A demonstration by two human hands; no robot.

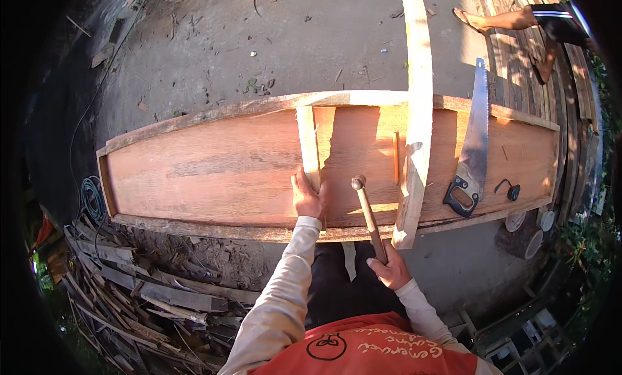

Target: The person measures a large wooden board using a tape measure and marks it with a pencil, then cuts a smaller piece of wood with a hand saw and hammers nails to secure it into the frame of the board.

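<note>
My left hand point(308, 198) is closed around the near end of a short wooden crosspiece point(310, 141), which spans the inside of a long framed wooden panel point(214, 167). In my right hand point(391, 269) is a hammer point(367, 210), gripped low on its wooden handle, its metal head over the panel and apart from the crosspiece. To the right of the hammer a thick wooden beam point(420, 83) lies across the frame, sticking out past the far edge. A slim orange stick point(396, 158) rests on the panel beside the beam.
A handsaw point(475, 141) and a small black tape measure point(513, 192) lie on the panel's right part. Scrap wood point(168, 304) is piled at the lower left, near a coiled hose point(91, 197). Another person's legs point(512, 20) show at the upper right, by stacked planks point(512, 57).
</note>
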